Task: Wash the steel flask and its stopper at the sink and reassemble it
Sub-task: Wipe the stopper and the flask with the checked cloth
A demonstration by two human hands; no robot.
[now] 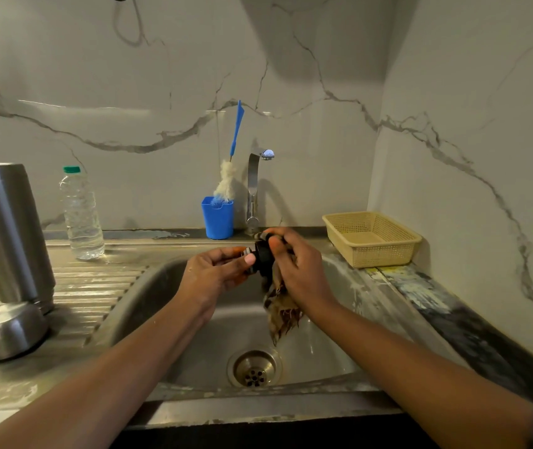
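Blue cup [217, 222] holds 1 brush [226, 183]; steel flask [5, 228] stands on the drainboard [96, 286].

Dim, warm-greenish indoor light; a bright glare sits at the upper left corner, a broad soft shadow falls on the wall [323, 53], and wide-angle bending curves the edges.

The flask [5, 228] and its cup [12, 330] are brushed steel with a soft sheen; the sink [330, 351] is duller, streaked metal. The stopper [263, 259] looks like matt black plastic, the rag [281, 315] limp, frayed cloth.
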